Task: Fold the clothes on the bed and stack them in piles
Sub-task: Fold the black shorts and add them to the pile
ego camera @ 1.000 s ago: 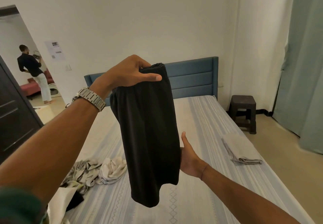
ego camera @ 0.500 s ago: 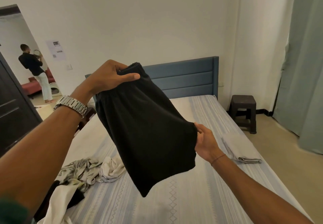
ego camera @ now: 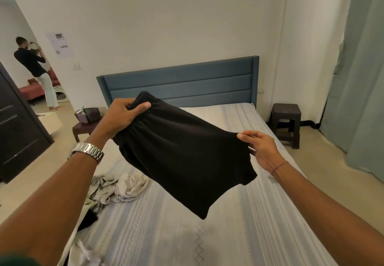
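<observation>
Black shorts [ego camera: 182, 157] are held up mid-frame over the bed [ego camera: 239, 234]. Left hand [ego camera: 122, 118] grips the bunched waistband, right hand [ego camera: 257, 147] pinches the hem edge. Looks light and floppy, so I'd hold it by corners or waistband.

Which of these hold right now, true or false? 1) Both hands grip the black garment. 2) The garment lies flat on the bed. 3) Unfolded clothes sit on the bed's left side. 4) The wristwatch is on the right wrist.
1) True: the left hand and right hand both grip the black garment.
2) False: it hangs in the air above the bed.
3) True: the crumpled clothes lie there.
4) False: the wristwatch is on the left wrist.
</observation>
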Available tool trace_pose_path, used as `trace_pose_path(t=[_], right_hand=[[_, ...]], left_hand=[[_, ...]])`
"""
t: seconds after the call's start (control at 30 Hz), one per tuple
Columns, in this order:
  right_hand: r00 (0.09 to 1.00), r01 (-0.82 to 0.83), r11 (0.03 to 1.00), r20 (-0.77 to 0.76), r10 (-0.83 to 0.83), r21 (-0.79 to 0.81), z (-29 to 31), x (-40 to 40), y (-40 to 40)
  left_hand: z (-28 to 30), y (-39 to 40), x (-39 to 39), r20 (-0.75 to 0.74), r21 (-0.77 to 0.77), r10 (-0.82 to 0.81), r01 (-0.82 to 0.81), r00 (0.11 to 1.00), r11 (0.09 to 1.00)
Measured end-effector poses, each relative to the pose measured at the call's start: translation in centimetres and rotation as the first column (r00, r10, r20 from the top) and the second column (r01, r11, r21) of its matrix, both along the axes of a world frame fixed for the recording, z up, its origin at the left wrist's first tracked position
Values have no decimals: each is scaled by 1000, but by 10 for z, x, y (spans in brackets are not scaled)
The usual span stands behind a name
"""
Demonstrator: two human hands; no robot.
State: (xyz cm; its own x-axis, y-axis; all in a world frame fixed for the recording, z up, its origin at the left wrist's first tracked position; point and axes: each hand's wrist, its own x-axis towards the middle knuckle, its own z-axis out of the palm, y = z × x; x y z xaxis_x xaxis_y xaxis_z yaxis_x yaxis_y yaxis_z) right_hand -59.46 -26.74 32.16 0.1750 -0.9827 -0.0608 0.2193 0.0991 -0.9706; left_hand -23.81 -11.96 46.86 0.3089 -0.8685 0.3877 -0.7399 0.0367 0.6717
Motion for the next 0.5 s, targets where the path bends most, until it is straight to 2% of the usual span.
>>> trace_pose_path(t=[0.1,0.2,0.33,0.43,0.5], right_hand=[[991,-29,999,-134,23,-39,5,-23,6],[922,-117,992,-377,88,-55,9,-51,9],[685,-259,966,-703,188,6,19,-80,-6],[534,-300,949,-808,250,95,26,-84,-23],[442,-324,933,-847,294,155,16,-69,-38]], left_hand=[[-25,4,-6,-125,13,-16,18,992,1000],[-51,12,-17,-339,50,-9,28,941,998],[-83,26,-30,-527,192,16,101,850,976],[-112,34,-36,-669,299,98,145,737,943],[-145,38,-31,-713,399,196,159,673,903]])
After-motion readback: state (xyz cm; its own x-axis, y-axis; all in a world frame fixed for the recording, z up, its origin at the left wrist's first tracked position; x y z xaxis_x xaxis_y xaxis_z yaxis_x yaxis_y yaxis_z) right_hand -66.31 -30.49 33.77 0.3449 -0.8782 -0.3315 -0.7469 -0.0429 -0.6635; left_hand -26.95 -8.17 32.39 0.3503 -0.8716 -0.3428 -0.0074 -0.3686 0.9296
